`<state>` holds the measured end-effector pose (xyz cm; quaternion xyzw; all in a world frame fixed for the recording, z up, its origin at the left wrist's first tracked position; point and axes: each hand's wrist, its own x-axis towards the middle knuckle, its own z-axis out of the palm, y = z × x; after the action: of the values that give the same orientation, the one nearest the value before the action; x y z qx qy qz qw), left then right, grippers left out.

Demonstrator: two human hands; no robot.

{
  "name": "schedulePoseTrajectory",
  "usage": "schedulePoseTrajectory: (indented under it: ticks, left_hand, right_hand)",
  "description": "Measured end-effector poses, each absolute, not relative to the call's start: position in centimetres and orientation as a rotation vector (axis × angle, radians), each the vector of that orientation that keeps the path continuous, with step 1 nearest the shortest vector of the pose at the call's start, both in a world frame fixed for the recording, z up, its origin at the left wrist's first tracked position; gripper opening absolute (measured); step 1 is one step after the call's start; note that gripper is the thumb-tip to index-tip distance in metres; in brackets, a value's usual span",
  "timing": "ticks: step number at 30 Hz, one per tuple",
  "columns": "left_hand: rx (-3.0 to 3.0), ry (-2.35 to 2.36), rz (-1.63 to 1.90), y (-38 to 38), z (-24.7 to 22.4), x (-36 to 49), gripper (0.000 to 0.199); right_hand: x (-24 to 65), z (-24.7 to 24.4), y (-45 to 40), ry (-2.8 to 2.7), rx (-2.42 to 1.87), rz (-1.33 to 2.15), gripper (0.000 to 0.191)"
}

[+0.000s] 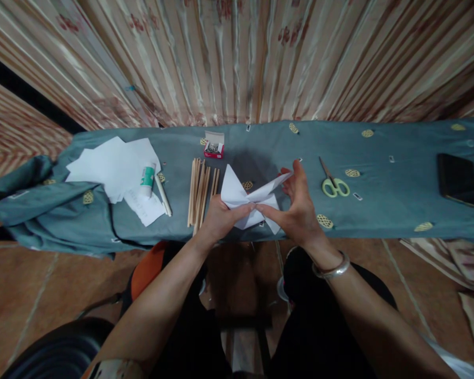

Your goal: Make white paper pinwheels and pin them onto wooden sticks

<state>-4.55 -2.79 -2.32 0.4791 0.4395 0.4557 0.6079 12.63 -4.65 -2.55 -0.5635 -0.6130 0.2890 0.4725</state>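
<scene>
A white paper pinwheel shape (237, 196) with folded blades is held over the front edge of the cloth-covered table. My left hand (220, 215) grips its left side, the thumb pressed near the centre. From the right, my right hand (298, 208) has its thumb at the centre too, while its other fingers are raised behind the upper right blade. Wooden sticks (199, 192) lie just left of the paper. Beyond them stands an open red and white box (214, 146) of small metal pieces. Green-handled scissors (335, 185) rest to the right of my right hand.
White paper sheets (98, 167), a green and white glue stick (147, 180) and a white pen (163, 195) lie on the left of the table (398, 179). A dark phone-like object (458, 179) is at the far right. Behind the table hangs a striped curtain (237, 63).
</scene>
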Motion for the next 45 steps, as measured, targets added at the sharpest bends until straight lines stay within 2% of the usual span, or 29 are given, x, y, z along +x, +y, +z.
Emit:
schedulePoseTrajectory:
  ticks: [5,9,12,16,19,29,45]
  left_hand:
    - [1.071,1.020,1.066,-2.8,-1.9,-4.5,0.036]
    - [1.046,1.032,1.068,-2.8,-1.9,-4.4,0.036]
    - [1.040,1.034,1.072,-2.9,-2.0,-4.4,0.035]
    - [1.024,1.023,1.081,-2.9,-2.0,-4.4,0.033]
    - [1.021,1.027,1.086,-2.8,-1.9,-4.5,0.033]
    - [1.058,1.052,1.072,-2.8,-2.4,-4.5,0.032]
    - [1.087,1.103,1.067,-2.7,-1.8,-4.4,0.018]
  right_hand:
    - [12.6,-2.6,-4.5,-1.400,-1.332,0.783,0.122]
    - [12.3,-2.5,-4.3,-1.282,-1.285,0.934,0.112]
    - [12.1,-2.2,-4.2,-1.198,-1.237,1.099,0.093]
    - [12.1,-1.4,-4.4,-1.173,-1.239,1.279,0.045]
    - [12.1,-0.9,-4.5,-1.178,-1.264,1.347,0.029]
    - [12.2,-1.2,-4.3,-1.196,-1.312,1.296,0.025]
    - [12.4,-1.6,-3.8,-1.301,-1.282,1.245,0.021]
